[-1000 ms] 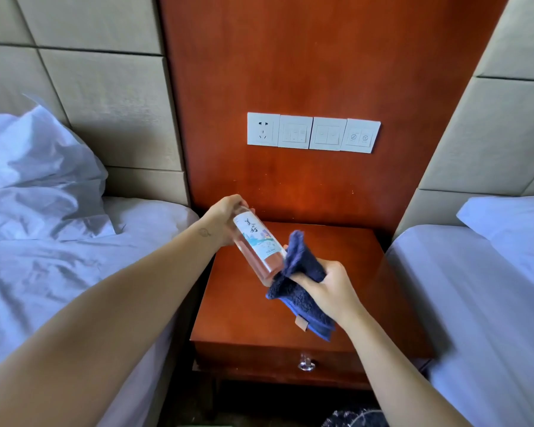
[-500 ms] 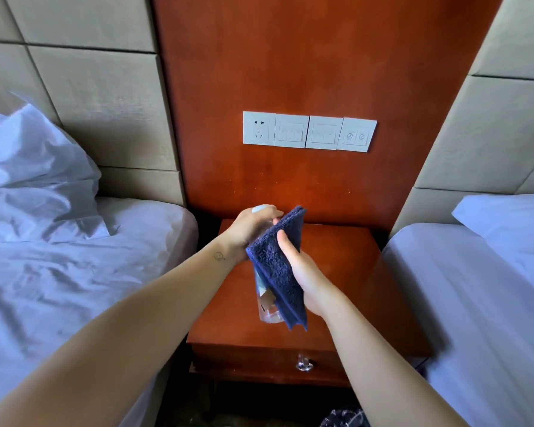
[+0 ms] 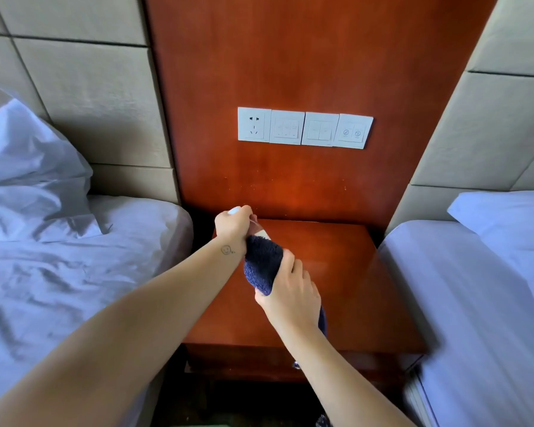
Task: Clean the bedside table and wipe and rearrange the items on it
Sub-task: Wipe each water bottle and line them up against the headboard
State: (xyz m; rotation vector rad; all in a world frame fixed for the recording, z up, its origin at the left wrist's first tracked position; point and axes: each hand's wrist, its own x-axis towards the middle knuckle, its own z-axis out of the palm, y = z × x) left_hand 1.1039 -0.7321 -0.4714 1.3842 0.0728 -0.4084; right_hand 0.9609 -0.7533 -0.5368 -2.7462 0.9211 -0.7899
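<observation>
While my left hand [image 3: 233, 224] is still gripping the bottle [image 3: 261, 232] by its top, my right hand [image 3: 290, 292], just below, is now clutching the navy cloth [image 3: 262, 266] wrapped round it, no longer hanging flat, above the bedside table [image 3: 367, 288].

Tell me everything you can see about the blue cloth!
The cloth is dark blue and looks fluffy, like towel fabric. It is bunched up and wrapped round a bottle, hiding most of it. The right hand grips it, and a corner pokes out below that hand. The left hand holds the bottle's top right beside it. It seems held up over the wooden bedside table.
</observation>
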